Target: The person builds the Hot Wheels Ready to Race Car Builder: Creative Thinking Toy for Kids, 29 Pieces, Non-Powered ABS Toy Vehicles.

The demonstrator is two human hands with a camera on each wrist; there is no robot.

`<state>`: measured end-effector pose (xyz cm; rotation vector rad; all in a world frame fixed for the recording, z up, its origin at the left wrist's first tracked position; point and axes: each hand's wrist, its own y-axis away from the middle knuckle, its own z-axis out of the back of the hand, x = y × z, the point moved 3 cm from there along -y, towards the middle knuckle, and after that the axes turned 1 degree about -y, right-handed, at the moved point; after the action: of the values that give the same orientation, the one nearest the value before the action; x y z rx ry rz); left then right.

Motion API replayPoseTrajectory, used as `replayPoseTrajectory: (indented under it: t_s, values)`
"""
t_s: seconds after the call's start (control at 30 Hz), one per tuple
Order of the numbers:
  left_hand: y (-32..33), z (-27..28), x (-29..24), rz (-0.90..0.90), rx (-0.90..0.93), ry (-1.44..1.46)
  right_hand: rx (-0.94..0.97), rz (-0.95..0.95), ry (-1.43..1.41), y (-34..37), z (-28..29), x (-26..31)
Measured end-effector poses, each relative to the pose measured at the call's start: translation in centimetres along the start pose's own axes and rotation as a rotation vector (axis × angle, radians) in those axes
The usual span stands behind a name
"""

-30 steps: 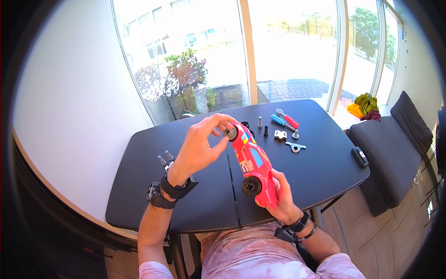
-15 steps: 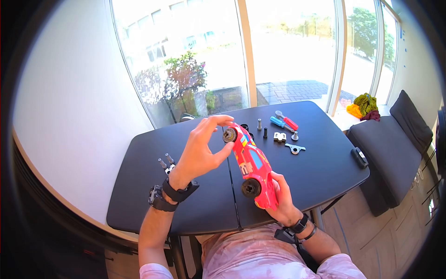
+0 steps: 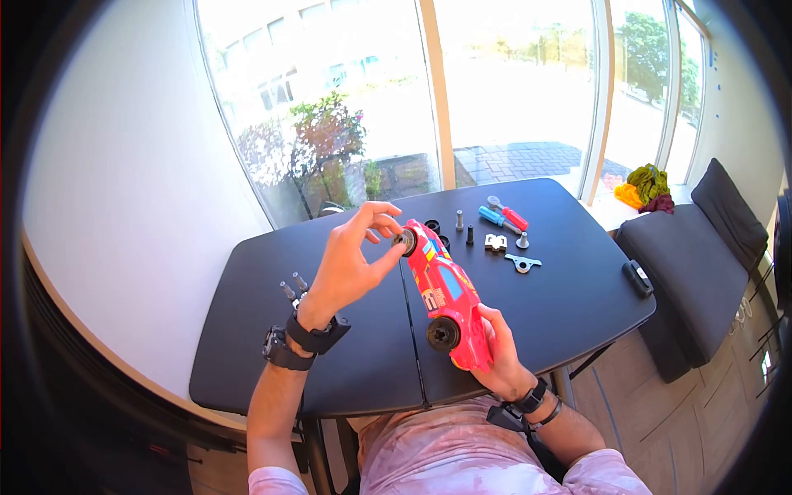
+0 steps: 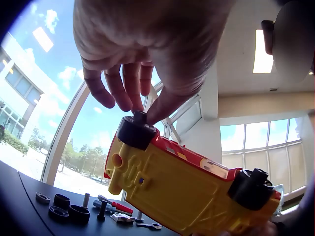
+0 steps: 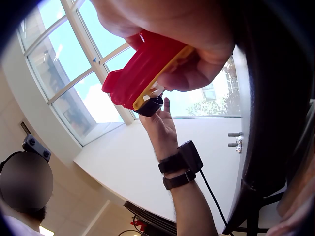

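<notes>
A red toy car (image 3: 450, 289) with a yellow underside (image 4: 172, 187) is held tilted above the table. My right hand (image 3: 502, 359) grips its near end. At the far end, the thumb and a fingertip of my left hand (image 3: 342, 264) pinch the wheel bolt (image 4: 140, 117) that sticks out of a black front wheel (image 4: 134, 133). The other fingers of that hand are bent and held off the car. A second black wheel (image 3: 444, 334), with its own bolt in the middle, sits on the same side near my right hand.
On the black table (image 3: 346, 363) beyond the car lie loose black tires (image 4: 78, 214), upright bolts (image 3: 459, 220), a blue screwdriver (image 3: 495, 218), a red-handled tool (image 3: 514, 219), a white block (image 3: 496, 242) and a grey bracket (image 3: 522, 263). More bolts (image 3: 287, 290) stand at left.
Half a second ago my left thumb and fingers were spread apart around the front wheel; now they have closed in on its bolt. My right hand keeps its grip on the car.
</notes>
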<state>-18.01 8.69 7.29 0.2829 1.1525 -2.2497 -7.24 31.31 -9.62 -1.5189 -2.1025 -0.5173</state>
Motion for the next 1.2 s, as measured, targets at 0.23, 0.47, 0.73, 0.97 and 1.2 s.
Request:
replayPoseTrajectory:
  t_s: [0.23, 0.47, 0.73, 0.97, 1.2]
  values:
    - [0.1, 0.3, -0.8, -0.009, -0.024, -0.111, 0.007, 0.002, 0.005, 0.1, -0.4, 0.0]
    - [0.2, 0.1, -1.5, -0.094, -0.058, -0.026, -0.087, 0.009, 0.021, 0.2, -1.3, 0.1]
    - [0.4, -0.2, -1.0, -0.103, -0.032, 0.072, 0.0, -0.003, 0.003, 0.1, -0.3, 0.0]
    - [0.3, 0.0, -1.0, 0.052, 0.006, -0.055, -0.102, 0.006, 0.045, 0.2, -1.3, 0.0]
    - [0.5, 0.1, -1.9, -0.029, -0.058, -0.12, -0.089, 0.003, 0.039, 0.2, -1.3, 0.1]
